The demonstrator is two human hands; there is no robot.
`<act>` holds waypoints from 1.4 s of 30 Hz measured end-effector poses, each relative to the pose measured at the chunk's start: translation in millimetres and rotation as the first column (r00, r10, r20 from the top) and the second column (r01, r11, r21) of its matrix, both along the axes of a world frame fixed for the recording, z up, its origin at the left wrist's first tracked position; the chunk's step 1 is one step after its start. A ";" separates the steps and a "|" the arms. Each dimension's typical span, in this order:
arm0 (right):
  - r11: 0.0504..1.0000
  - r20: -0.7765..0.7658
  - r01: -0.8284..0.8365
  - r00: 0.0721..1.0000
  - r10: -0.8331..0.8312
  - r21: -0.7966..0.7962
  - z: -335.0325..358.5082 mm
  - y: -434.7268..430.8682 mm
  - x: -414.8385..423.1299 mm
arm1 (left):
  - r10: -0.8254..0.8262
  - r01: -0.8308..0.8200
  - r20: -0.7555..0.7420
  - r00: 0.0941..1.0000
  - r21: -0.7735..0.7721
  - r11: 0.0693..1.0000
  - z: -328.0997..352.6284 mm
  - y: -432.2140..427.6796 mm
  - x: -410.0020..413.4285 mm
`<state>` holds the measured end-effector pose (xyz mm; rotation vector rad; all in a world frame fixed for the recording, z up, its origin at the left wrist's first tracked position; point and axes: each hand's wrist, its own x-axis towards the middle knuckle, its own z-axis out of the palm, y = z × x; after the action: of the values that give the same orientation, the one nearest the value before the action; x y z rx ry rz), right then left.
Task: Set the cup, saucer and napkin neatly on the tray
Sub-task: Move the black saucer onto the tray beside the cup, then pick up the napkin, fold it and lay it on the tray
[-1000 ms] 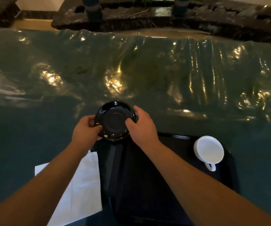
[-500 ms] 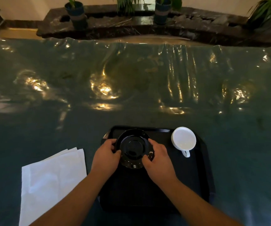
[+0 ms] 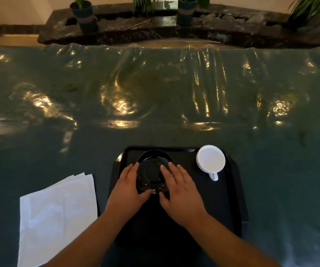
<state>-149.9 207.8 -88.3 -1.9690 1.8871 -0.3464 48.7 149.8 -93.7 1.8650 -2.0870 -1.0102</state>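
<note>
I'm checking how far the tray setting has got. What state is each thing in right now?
Black round saucer: upright on the tray, both hands at its sides.
White ceramic cup: upright, empty, on the tray's far right corner, not on the saucer.
White folded napkin: folded, flat on the table, left of the tray.
Black plastic tray: flat on the table.
Left hand: fingers spread.
Right hand: fingers spread.

Saucer (image 3: 153, 170), cup (image 3: 210, 159) on tray (image 3: 232, 199); napkin (image 3: 59, 214) left.

Dim, warm light; golden glare streaks the wrinkled table cover (image 3: 155, 97); wide-angle edges bow.
</note>
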 end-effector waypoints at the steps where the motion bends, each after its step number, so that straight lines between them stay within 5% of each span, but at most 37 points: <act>1: 0.996 -0.027 -0.086 0.996 0.085 -0.016 -1.4 1.5 2.4 | -0.022 0.022 0.019 1.000 0.002 1.000 -2.3 3.9 1.4; 7: 0.962 -0.148 -0.255 0.952 0.267 0.099 -11.7 4.0 4.8 | -0.085 0.091 0.099 0.991 -0.062 0.994 -9.2 12.8 9.1; 23: 0.985 -0.076 -0.152 0.986 0.146 -0.078 7.6 -8.9 -4.0 | -0.118 0.133 0.078 0.990 -0.231 0.964 10.6 -1.5 -0.5; 34: 0.903 -0.029 -0.425 0.905 0.424 -0.067 22.0 -55.2 137.3 | 0.225 -0.188 0.141 0.964 -0.236 0.953 24.2 4.7 132.5; 42: 0.801 0.015 -0.595 0.803 0.596 0.065 12.9 -46.6 218.6 | 0.519 -0.558 0.417 0.746 -0.034 0.829 16.6 28.1 241.9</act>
<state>68.7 161.2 -75.4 -2.3795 1.1554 -0.0857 290.5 177.9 -77.1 2.6992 -1.4881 -0.6081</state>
